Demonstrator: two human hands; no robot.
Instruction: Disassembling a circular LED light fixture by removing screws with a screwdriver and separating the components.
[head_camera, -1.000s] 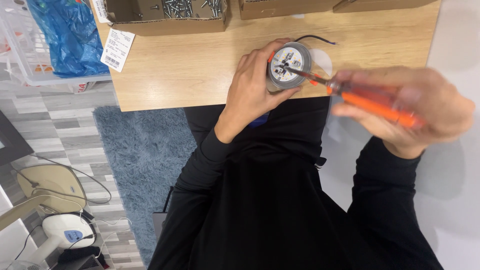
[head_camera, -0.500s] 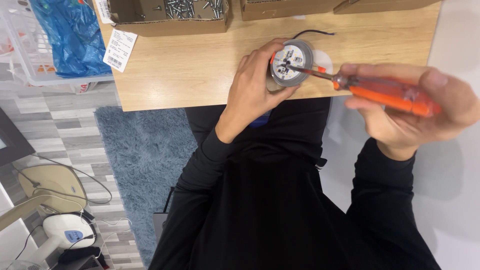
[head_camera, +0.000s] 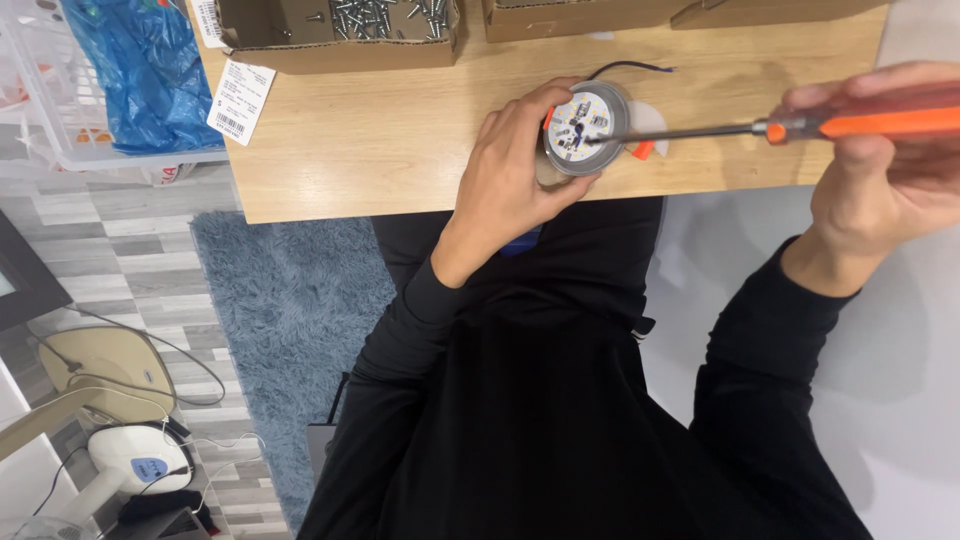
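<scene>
The left hand (head_camera: 515, 175) is gripping a round grey lamp housing with a white disc of small yellow chips (head_camera: 585, 128), fingers curled around its rim, holding it at the near edge of the pale wooden tabletop (head_camera: 400, 140). The right hand (head_camera: 885, 170) is closing around the orange handle of a long-shafted screwdriver (head_camera: 800, 127), which is lying almost level, its tip resting on the disc from the three o'clock side. A thin black wire (head_camera: 630, 67) is trailing from the housing toward one o'clock. At eleven o'clock of the housing, an open cardboard box of silver screws (head_camera: 345, 35) is sitting; a white barcode tag (head_camera: 240, 100) is hanging over the table's edge at nine o'clock.
</scene>
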